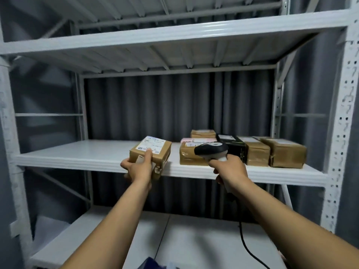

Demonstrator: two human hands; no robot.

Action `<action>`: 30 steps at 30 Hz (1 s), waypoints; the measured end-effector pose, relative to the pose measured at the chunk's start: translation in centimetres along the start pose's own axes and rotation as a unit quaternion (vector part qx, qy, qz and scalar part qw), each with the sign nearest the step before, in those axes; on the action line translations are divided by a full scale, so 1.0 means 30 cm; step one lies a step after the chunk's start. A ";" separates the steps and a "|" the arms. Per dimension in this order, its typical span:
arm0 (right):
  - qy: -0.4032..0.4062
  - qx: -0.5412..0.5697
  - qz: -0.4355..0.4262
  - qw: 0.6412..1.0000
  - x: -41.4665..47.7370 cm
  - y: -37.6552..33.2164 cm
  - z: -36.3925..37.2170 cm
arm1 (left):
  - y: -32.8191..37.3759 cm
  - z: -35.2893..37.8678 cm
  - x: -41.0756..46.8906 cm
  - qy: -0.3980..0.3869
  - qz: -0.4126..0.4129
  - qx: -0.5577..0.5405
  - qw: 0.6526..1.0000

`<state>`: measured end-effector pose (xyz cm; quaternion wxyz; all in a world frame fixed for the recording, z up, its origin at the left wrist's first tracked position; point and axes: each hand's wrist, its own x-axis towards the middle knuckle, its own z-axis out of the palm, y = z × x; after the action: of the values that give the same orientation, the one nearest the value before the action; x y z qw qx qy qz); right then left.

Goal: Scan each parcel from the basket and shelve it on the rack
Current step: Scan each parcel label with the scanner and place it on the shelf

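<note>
1. Parcel [155, 152], centre of frame: a brown carton with a white label on its top face. Its far end rests on the front edge of the rack's middle shelf [77, 156] and its near end overhangs. The label faces up, apparently so that it can be read by the scanner and remain legible once shelved.
2. Left hand [137, 168]: the grip is closed round the parcel's near left corner, with the thumb on top at the label's edge and the fingers under or along the side. The forearm reaches up and forward from the lower left of the frame.
3. Right hand [229, 167]: the grip is wrapped fully round the handle of the scanner [210, 149], whose dark head is held level with the parcel and just right of it. The cable [242, 235] hangs toward the lower right.
4. Shelved parcels [256, 154], right of centre: several brown cartons and one black box stand packed side by side on the same shelf. The held parcel sits just left of them, a narrow gap apart, probably taking the next free place in the row.
5. Step in hand, as judged: placing this parcel. Whether it has been scanned cannot be told. The basket is not identifiable in this view.
</note>
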<state>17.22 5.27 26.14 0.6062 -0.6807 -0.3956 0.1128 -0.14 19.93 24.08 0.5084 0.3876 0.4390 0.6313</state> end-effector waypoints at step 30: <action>0.020 -0.112 -0.014 0.993 0.608 0.085 0.141 | -0.143 0.410 0.580 -0.176 0.297 0.513 0.786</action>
<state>27.64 20.82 28.76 0.5354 -0.7408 -0.4031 0.0461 9.47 39.42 24.63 0.0907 0.8066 0.4645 0.3542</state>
